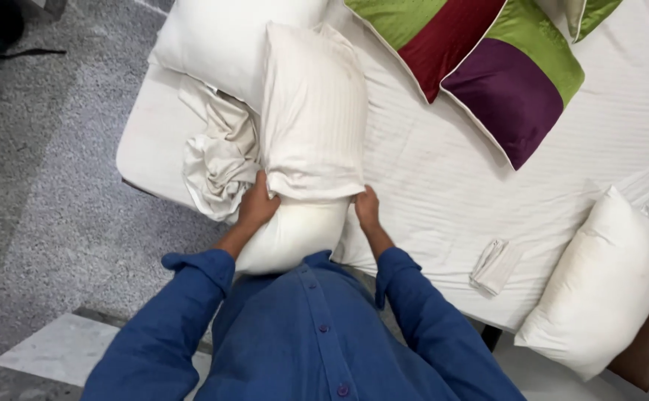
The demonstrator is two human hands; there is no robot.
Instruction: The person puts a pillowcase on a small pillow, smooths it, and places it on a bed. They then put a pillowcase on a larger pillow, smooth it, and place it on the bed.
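Note:
A white pillow (294, 232) lies at the bed's near edge, partly inside a cream striped pillowcase (313, 111). My left hand (256, 204) grips the open end of the case on the left side. On the right side, my right hand (367, 209) holds the same hem. The bare end of the pillow sticks out toward my blue shirt. Both sleeves are blue.
A crumpled cream cloth (220, 160) lies left of the case, and another white pillow (224, 41) sits behind it. Green, red and purple cushions (488, 59) lie on the white bed sheet (443, 186). A folded cloth (495, 266) and a bare pillow (603, 286) are at right. Grey speckled floor (49, 163) is at left.

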